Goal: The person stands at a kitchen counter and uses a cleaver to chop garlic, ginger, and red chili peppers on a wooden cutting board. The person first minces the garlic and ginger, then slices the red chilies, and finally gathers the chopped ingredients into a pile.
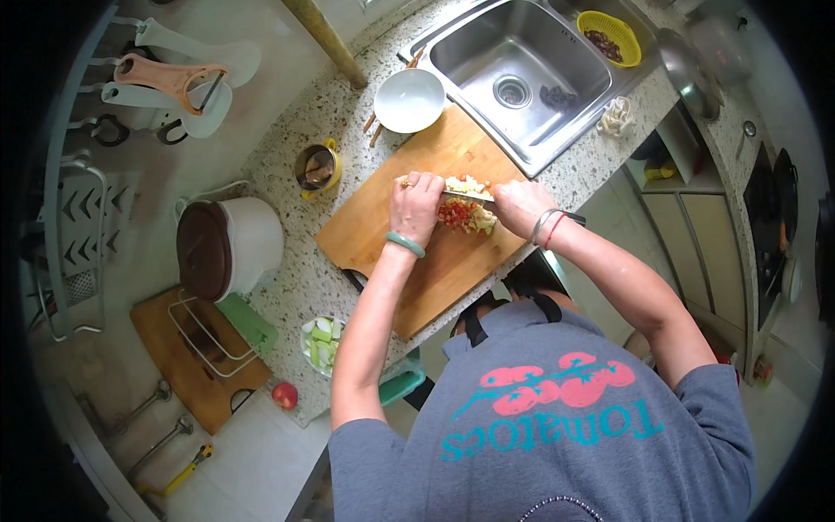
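Note:
Over the wooden cutting board point(470, 287), a kitchen knife point(470, 195) lies across a heap of chopped food. My right hand point(520, 209) is closed around it at the handle end, and a dark handle tip sticks out beside the wrist. My left hand point(416, 207) has its fingers curled together at the blade's other end, seemingly gripping it; the fingertips are partly hidden. Chopped red pieces point(459, 212), perhaps chili, sit on the near side of the blade. Pale chopped bits point(467, 183) lie on its far side, between my hands.
Beyond the board are a white bowl point(410, 101) on chopsticks and a steel sink point(522, 65) with a yellow basket point(609, 39). Leftward stand a yellow mug point(318, 170) and a white pot point(257, 244). Cut green vegetables point(324, 343) and a red fruit point(284, 395) lie nearer.

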### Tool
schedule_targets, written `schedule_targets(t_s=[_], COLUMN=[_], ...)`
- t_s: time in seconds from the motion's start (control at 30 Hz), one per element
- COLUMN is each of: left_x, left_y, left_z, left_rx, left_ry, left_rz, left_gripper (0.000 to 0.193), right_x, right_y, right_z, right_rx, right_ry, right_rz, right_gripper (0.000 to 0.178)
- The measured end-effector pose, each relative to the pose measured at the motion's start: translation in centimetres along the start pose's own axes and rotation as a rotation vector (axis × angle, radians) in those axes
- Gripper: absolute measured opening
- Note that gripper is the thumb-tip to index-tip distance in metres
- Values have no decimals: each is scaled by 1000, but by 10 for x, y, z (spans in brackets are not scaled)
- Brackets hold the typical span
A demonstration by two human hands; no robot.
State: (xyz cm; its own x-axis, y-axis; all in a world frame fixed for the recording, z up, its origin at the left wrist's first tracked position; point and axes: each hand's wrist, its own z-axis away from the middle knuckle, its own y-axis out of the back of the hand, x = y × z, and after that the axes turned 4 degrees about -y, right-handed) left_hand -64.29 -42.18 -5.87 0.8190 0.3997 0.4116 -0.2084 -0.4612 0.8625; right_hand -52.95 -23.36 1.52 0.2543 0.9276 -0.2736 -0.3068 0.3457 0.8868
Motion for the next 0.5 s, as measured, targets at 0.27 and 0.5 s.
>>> schedule_targets(t_s=[0.27,0.5], left_x=[25,18], left_y=[9,18], left_z=[11,-4], left_rx=[102,244], left_ry=[-69,-103], left_rz=[-248,104], left_gripper=[9,6], right_x=[12,-6], right_y=[-47,2], right_z=[8,8], right_rx=[141,-49], right_ry=[-2,-28], right_rz=[-5,-18], right_gripper=[14,19])
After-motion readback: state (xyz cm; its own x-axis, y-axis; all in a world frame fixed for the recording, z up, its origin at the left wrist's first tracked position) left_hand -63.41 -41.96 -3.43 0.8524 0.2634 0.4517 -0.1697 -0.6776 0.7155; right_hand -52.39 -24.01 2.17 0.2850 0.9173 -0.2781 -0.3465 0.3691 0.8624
